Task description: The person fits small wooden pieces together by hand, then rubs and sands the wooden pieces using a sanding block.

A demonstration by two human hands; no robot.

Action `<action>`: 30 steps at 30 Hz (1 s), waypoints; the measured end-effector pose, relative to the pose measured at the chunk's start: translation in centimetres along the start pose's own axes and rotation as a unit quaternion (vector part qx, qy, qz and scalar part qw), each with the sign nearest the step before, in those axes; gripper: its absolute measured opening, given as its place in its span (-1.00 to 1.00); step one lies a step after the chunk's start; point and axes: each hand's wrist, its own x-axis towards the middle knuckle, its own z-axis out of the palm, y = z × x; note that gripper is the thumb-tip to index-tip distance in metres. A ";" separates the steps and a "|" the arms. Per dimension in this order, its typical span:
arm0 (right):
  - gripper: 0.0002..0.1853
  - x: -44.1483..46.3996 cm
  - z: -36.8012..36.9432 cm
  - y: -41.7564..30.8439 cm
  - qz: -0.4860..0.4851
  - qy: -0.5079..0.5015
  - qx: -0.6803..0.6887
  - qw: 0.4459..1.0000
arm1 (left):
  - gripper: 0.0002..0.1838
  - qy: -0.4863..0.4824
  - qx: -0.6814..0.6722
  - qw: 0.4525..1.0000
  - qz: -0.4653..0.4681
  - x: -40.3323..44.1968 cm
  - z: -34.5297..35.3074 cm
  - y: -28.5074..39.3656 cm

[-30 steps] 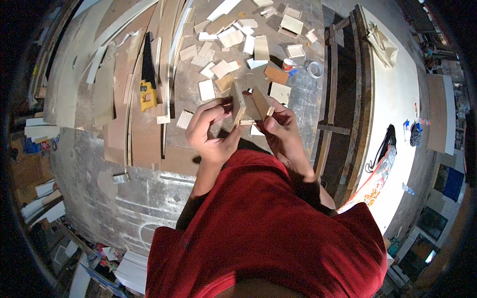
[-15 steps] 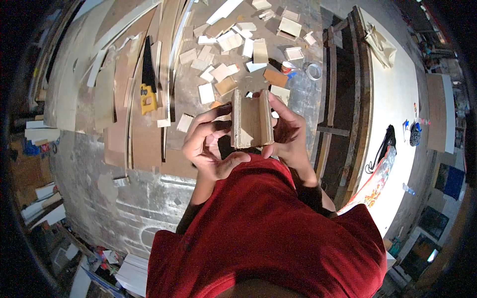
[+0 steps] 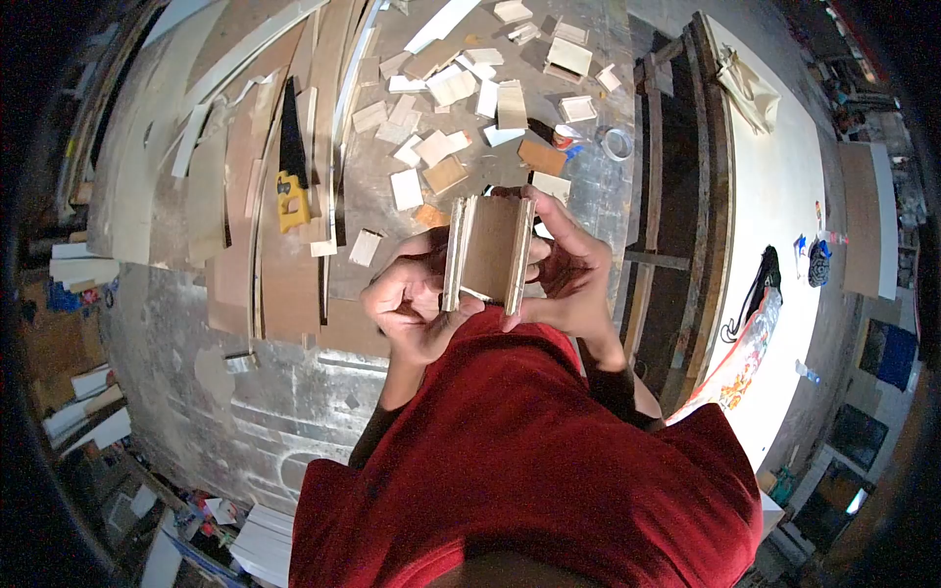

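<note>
Over a scuffed grey worktable, toward its right edge, a red-shirted person pinches a tan, U-shaped wooden channel between left hand and right hand, one at each side wall, apparently to steady its hollow in full view.

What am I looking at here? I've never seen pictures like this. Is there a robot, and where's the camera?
No robot here: these are a person's bare hands. The camera is worn on the head and looks forward and down, so the wearer's own red shirt fills the bottom. The left hand and right hand hold a wooden piece between them, shaped like an open channel with two side walls. Beyond, small blocks lie scattered on the surface. To the left are long boards, with a yellow-handled saw lying on them.
</note>
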 end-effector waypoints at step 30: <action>-0.29 -3.8 -9.1 33.8 0.161 -0.093 -0.297 0.937 | -0.83 0.255 0.254 0.827 -0.432 -17.0 -17.0 -20.2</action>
